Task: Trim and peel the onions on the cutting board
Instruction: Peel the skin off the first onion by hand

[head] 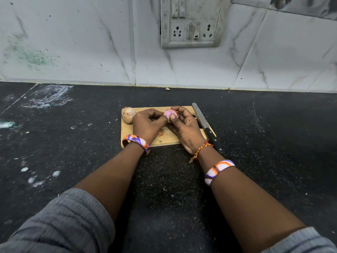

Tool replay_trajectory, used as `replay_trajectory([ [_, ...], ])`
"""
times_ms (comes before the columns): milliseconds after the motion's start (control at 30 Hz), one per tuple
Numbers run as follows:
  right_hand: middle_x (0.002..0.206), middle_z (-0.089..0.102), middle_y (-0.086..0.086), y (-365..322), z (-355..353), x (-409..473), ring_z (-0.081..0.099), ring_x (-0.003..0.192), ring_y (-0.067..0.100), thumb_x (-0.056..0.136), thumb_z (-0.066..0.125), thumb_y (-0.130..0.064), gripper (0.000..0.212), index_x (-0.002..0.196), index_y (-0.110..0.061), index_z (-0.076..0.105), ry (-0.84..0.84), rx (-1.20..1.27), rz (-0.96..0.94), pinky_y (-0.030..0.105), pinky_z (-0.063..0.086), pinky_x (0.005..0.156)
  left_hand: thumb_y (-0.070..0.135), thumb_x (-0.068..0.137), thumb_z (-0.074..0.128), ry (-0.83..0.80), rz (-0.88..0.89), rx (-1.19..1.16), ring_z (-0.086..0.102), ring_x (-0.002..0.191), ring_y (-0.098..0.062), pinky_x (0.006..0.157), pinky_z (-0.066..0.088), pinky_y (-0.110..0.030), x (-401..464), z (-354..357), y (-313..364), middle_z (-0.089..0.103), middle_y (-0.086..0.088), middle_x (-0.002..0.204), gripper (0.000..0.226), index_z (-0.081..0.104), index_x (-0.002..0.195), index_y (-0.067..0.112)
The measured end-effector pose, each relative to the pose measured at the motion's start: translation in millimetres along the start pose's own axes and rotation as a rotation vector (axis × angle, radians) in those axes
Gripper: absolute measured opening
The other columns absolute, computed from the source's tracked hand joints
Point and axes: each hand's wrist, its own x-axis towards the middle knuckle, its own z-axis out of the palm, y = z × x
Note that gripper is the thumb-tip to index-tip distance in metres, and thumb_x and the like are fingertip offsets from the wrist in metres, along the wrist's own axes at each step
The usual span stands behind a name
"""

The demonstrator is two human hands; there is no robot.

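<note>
A small pinkish onion [168, 113], partly stripped of skin, is held above the wooden cutting board [164, 140]. My right hand [184, 127] curls around it from the right, thumb pressed on its front. My left hand [148, 123] pinches at its left side with the fingertips. A second onion [128, 115], still in its dry brown skin, lies on the board's far left corner. A knife [205, 124] with a black handle rests along the board's right edge, blade pointing away from me. Bits of peel [161, 134] lie on the board under my hands.
The board sits on a dark speckled counter [73, 143] with white smears at the left. A tiled wall [91, 42] with a switch and socket panel [191, 22] rises close behind. Small scraps lie along the wall's base.
</note>
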Motion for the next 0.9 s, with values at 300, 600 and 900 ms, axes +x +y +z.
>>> replay_trajectory([
  [300,0.101,0.057,0.004,-5.9,0.4,-0.3,0.056,0.099,0.02,0.087,0.046,0.013,0.041,0.126,0.0,0.046,-0.123,-0.105,0.093,0.026,0.053,0.079,0.004,0.076,0.065,0.065,-0.028,-0.021,0.058,0.048,0.002,0.042,0.045,-0.008,-3.1,0.6,3.7,0.063,0.001,0.068,0.01,0.07,0.085,0.003],
  [600,0.109,0.058,0.009,1.6,0.6,0.2,0.056,0.095,0.012,0.081,0.056,0.012,0.04,0.12,0.002,0.052,-0.062,-0.339,-0.02,0.026,0.048,0.091,0.011,0.075,0.066,0.127,-0.079,0.145,0.058,0.067,-0.015,0.065,0.046,-0.024,-2.6,2.4,5.1,0.065,-0.006,0.074,0.012,0.069,0.078,-0.001],
  [900,0.104,0.058,0.0,1.5,-0.8,1.3,0.051,0.108,0.019,0.088,0.047,0.01,0.037,0.123,0.0,0.049,-0.055,-0.212,0.028,0.032,0.048,0.093,0.017,0.078,0.066,0.129,-0.091,0.129,0.052,0.063,-0.006,0.059,0.039,-0.016,-2.2,2.0,5.5,0.061,-0.002,0.074,0.015,0.067,0.081,0.003],
])
